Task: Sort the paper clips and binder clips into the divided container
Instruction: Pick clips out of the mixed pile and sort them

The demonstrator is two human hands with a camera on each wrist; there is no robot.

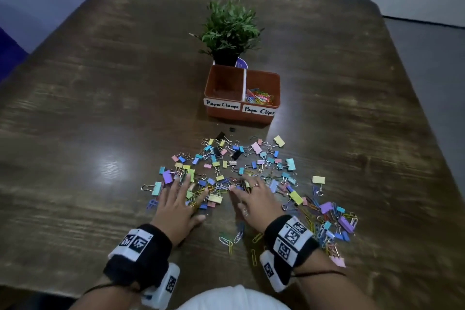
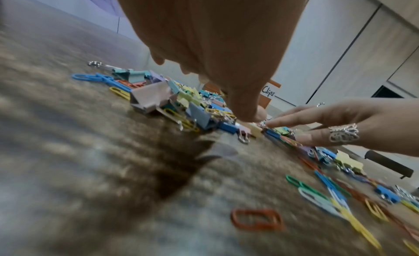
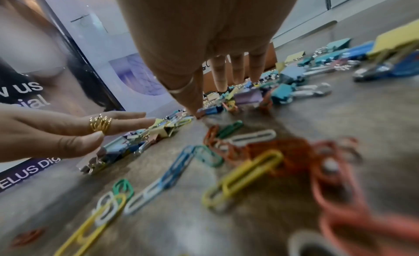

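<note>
Head view: the left hand and right hand lie palm-down, fingers straight and spread, on the near part of the scattered binder clips. Neither hand grips anything. Loose paper clips lie mostly to the right and near side. The divided container stands far of the pile on the table; its right compartment, labelled "Paper Clips", holds paper clips. A potted plant stands just behind it.

Left wrist view: the left fingertips touch the pile, extended; the right fingers reach in from the right.

Right wrist view: the right fingers point down, apart, into the clips; the left fingers are straight.
</note>
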